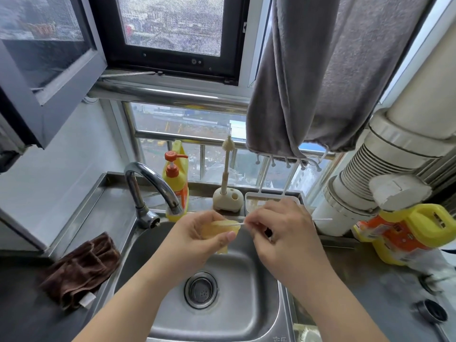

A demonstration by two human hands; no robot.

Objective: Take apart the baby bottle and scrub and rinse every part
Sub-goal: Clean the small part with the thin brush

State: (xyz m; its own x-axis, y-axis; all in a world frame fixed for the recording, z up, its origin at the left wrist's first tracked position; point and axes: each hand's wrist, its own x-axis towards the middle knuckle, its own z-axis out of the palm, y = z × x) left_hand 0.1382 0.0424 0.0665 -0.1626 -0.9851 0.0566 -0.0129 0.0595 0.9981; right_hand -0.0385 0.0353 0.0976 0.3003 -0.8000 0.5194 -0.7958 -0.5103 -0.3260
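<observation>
Over the steel sink (259, 299), my left hand (195, 235) holds a pale yellow, translucent bottle part (219, 229), fingers wrapped around it. My right hand (278, 225) pinches a thin white stick-like brush (323, 219) that runs leftward into the yellow part. The stick's tip is hidden inside the part. A bottle brush (227, 164) stands upright in its cream holder (227, 199) on the ledge behind the sink.
The curved faucet (153, 183) arches just left of my hands; no water shows. Behind it is a yellow pump soap bottle (176, 183). A brown cloth (81, 267) lies on the left counter, a large yellow detergent jug (404, 233) on the right. A white drying rack (271, 198) sits behind my right hand.
</observation>
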